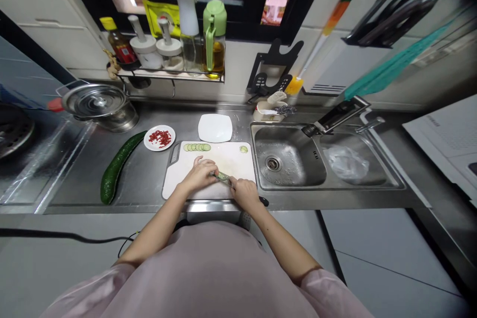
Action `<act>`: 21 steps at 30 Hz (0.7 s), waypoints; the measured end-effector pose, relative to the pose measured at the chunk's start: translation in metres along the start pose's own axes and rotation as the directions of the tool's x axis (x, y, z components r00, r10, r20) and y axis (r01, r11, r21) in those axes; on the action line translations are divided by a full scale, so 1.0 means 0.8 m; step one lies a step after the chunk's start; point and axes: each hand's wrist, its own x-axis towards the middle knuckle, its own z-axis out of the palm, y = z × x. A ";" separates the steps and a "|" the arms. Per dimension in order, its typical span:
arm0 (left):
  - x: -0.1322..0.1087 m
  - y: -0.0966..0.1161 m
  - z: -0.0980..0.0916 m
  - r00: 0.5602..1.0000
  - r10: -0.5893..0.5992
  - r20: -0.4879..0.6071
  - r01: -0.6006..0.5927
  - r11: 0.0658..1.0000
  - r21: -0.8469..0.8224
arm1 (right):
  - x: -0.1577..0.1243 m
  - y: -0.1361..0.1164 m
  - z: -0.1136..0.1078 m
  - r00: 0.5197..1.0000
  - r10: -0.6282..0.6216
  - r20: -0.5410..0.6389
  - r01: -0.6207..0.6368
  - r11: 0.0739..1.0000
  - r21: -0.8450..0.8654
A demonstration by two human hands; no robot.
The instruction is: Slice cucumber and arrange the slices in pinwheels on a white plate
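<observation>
A white cutting board lies on the steel counter in front of me. My left hand rests on it with fingers curled over a piece of cucumber that is mostly hidden. My right hand is closed round a knife handle, and the blade meets the cucumber beside my left fingers. A row of cucumber slices lines the board's far edge, and one single slice sits at its far right corner.
A whole cucumber lies left of the board. A small plate of chopped red chili and an empty white plate sit behind it. The sink is to the right, a lidded pot at the back left, and bottles on a rack.
</observation>
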 end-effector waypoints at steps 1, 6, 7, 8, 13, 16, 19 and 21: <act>0.000 0.001 0.000 1.000 0.005 -0.003 -0.005 1.000 -0.009 | -0.001 0.001 0.000 1.000 0.009 0.003 -0.009 1.000 0.005; 0.005 0.005 0.001 0.999 0.018 -0.044 -0.020 0.999 -0.047 | -0.007 0.005 0.000 0.999 -0.006 0.043 0.006 1.000 -0.008; 0.005 0.006 0.001 0.999 0.022 -0.046 -0.025 0.998 -0.050 | -0.008 0.005 0.000 0.998 -0.024 0.053 0.025 1.000 -0.012; 0.006 0.008 0.002 0.998 0.029 -0.047 -0.031 0.998 -0.052 | -0.009 0.006 0.000 0.998 -0.039 0.057 0.040 0.999 -0.016; 0.006 0.013 0.004 0.998 0.062 -0.011 -0.063 0.997 -0.043 | -0.011 0.011 0.003 0.998 -0.041 0.037 0.043 0.998 -0.046; 0.007 0.012 0.004 0.998 0.061 0.011 -0.061 0.998 -0.025 | -0.011 0.012 0.005 0.999 -0.029 0.021 0.030 0.998 -0.059; 0.006 0.011 0.003 0.997 0.072 0.012 -0.072 0.997 -0.014 | -0.012 0.013 0.005 1.000 -0.011 0.008 0.011 0.998 -0.063; 0.005 0.012 0.001 0.998 0.068 -0.001 -0.068 0.998 -0.018 | -0.012 0.014 0.005 1.000 -0.004 0.005 0.004 0.998 -0.062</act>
